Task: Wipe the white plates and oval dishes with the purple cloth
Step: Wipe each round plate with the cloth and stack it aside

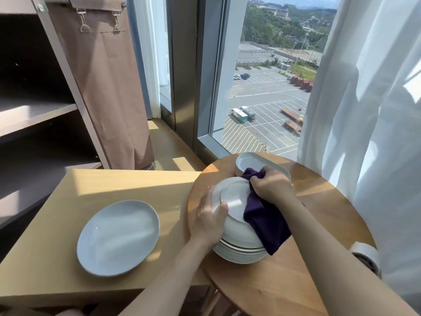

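A stack of white plates (239, 249) stands on the round wooden table (319, 224). The top plate (232, 199) lies upside down on the stack. My left hand (208, 218) grips its left rim, thumb on the underside. My right hand (272, 187) grips the purple cloth (265, 221) and presses it on the plate's right edge; the cloth hangs down over the stack. A small stack of white oval dishes (250, 161) sits behind, partly hidden by my right hand. One white plate (118, 238) lies face up on the light square table (68, 201) to the left.
A roll of tape (365, 256) sits at the round table's right edge, next to my right forearm. A dark shelf unit (34, 110) and a brown fabric bag (109, 87) stand at the left. Window and white curtain (376, 110) are behind the table.
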Demonstrator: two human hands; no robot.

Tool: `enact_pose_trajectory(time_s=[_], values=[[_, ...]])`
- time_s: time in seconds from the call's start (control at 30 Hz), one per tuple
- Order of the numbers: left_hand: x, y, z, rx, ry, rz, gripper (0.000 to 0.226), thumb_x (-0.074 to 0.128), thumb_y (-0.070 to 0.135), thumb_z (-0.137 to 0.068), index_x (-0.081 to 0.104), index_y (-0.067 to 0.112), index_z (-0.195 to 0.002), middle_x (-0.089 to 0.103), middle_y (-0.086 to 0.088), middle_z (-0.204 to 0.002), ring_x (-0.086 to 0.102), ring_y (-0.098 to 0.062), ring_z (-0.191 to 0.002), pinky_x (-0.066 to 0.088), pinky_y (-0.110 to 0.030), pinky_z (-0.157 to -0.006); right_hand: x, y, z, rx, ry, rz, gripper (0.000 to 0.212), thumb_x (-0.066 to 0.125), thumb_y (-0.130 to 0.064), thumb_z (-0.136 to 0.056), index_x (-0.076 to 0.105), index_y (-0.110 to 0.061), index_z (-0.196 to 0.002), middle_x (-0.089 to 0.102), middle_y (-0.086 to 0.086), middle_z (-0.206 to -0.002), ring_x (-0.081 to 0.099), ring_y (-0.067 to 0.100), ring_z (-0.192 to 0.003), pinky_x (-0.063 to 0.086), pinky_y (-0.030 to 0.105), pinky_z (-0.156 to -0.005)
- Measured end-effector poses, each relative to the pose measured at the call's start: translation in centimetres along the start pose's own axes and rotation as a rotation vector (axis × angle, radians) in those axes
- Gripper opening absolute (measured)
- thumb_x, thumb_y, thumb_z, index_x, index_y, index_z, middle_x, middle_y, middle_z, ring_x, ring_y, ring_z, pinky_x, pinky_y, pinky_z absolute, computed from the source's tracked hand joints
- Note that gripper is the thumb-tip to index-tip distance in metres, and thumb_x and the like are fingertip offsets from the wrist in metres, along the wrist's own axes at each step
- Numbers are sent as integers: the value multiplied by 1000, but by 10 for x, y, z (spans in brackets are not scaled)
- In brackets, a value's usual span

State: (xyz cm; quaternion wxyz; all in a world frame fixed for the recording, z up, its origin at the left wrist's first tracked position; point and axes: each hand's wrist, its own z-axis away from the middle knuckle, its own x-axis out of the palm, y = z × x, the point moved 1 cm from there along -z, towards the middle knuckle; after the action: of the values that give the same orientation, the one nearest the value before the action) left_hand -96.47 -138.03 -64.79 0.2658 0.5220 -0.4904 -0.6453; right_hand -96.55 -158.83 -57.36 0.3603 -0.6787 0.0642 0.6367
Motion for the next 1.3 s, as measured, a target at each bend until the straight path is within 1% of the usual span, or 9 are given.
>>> enact_pose_trajectory(time_s=[0.17, 0.33, 0.5, 0.7, 0.83, 0.9, 1.0, 1.17, 1.3], values=[[-2, 2, 1, 11, -6, 8, 67, 45, 50, -102, 29, 18, -159, 34, -1, -162, 30, -15, -148, 20, -19, -117, 0, -24, -24, -96, -134, 90, 20, 47, -42, -80, 60, -27, -81, 63, -5, -84, 55, 14, -79, 37, 33, -64], [-3, 1, 2, 6, -11, 22, 70, 43, 55, -99, 27, 23, -159, 32, 4, -163, 29, -13, -149, 20, -20, -117, 12, -49, -25, -249, -101, 244, 17, 49, -43, -83, 59, -31, -92, 55, -4, -95, 52, 24, -94, 36, 36, -79], [0, 0, -1, 2, -1, 64, 61, 50, 39, -105, 28, 24, -159, 34, 3, -162, 31, -12, -148, 22, -31, -124, 22, -78, -10, -433, -105, 270, 13, 52, -39, -82, 60, -29, -85, 58, -7, -85, 54, 23, -93, 33, 38, -89], [-3, 3, 4, -27, 28, 179, 74, 57, 44, -93, 28, 24, -158, 45, 4, -152, 41, -13, -141, 32, -37, -119, 41, -103, 14, -649, -86, 349, 7, 55, -36, -84, 53, -30, -81, 55, -8, -91, 52, 21, -100, 28, 37, -87], [0, 8, 3, 46, 81, 64, 68, 54, 32, -101, 24, 24, -161, 29, 10, -162, 27, 2, -144, 18, -10, -115, 28, -88, 6, -507, -157, 337, 22, 49, -50, -88, 54, -32, -100, 57, -5, -118, 49, 24, -119, 34, 47, -99], [0, 11, 2, 124, 101, 7, 63, 52, 23, -103, 26, 20, -161, 28, 10, -164, 23, 1, -148, 17, -15, -120, 18, -76, -3, -373, -215, 332, 32, 46, -60, -86, 55, -36, -106, 56, -4, -129, 49, 28, -123, 39, 50, -102], [-1, 13, 4, 143, 64, -34, 55, 50, 21, -105, 34, 20, -158, 33, 8, -161, 27, -10, -150, 20, -27, -124, 2, -57, -14, -246, -297, 238, 33, 47, -64, -83, 53, -34, -94, 60, -4, -115, 55, 27, -110, 45, 45, -95], [2, 11, 9, 116, 74, -21, 50, 47, 28, -107, 39, 18, -155, 36, 3, -159, 26, -12, -149, 18, -23, -122, -11, -16, -11, -92, -251, -53, 26, 53, -47, -91, 60, -23, -83, 67, -1, -84, 62, 22, -83, 44, 36, -68], [2, 12, 11, 118, 67, -25, 60, 36, 50, -105, 38, 18, -156, 34, 3, -161, 22, 0, -145, 8, -4, -111, -7, 20, 17, -9, -78, -207, 25, 51, -46, -95, 59, -28, -109, 59, -1, -105, 57, 23, -95, 40, 35, -80]])
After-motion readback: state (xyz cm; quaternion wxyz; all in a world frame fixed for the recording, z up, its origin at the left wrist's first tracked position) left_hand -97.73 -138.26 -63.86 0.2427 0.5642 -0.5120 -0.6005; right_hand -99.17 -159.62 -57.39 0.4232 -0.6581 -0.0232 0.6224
